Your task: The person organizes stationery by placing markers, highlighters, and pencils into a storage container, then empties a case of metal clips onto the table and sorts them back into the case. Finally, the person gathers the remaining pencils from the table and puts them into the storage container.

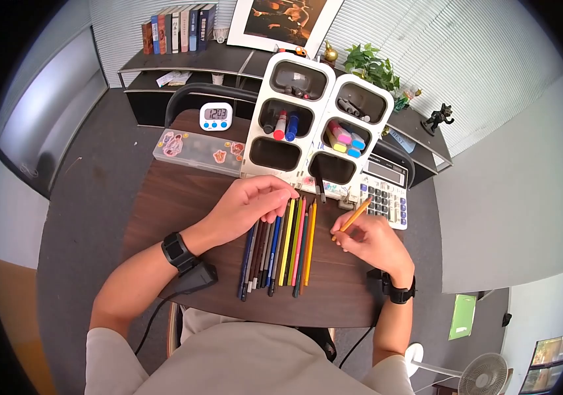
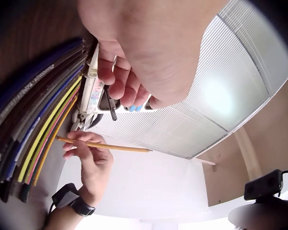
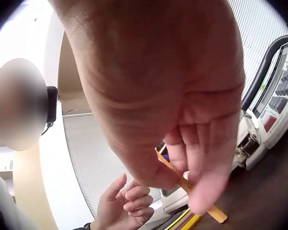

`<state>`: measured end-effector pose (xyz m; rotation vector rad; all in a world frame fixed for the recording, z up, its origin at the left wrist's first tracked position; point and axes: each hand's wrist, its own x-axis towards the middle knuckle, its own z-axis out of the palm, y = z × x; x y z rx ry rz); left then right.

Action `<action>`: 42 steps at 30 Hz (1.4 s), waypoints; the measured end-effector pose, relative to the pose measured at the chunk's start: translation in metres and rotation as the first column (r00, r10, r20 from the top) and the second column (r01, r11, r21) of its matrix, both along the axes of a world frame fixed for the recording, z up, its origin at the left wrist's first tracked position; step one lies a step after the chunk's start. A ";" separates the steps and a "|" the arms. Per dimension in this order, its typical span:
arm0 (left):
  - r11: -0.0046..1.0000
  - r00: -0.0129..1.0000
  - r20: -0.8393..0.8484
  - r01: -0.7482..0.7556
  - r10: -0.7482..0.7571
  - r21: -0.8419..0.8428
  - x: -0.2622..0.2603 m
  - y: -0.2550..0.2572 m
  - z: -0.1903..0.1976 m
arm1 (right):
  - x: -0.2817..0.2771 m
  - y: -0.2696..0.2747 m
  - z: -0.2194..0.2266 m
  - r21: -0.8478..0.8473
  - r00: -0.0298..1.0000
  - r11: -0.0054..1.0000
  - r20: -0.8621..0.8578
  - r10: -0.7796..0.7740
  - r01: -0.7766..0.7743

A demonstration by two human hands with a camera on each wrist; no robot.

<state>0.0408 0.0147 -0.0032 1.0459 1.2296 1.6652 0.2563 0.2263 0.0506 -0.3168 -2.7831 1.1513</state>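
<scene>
My right hand pinches a yellow-orange pencil between thumb and fingers, right of the pencil row. In the left wrist view this pencil lies nearly level across the fingertips; the right wrist view shows its blunt end beyond the thumb. A row of coloured pencils lies side by side on the dark wooden table. Over the far end of that row hovers my left hand, its fingers loosely bent with nothing between them. Behind stands a white desk organizer, a dark pencil leaning at its lower right compartment.
Markers and highlighters fill middle compartments of the organizer. A calculator sits to its right. At its left are a stickered pencil case and a white timer. A black device with a cable lies by my left forearm.
</scene>
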 end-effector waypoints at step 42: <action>1.000 0.999 -0.035 0.020 -0.020 -0.021 0.001 -0.001 0.003 | -0.008 -0.004 -0.018 -0.225 0.987 0.970 -0.100 -0.122 0.097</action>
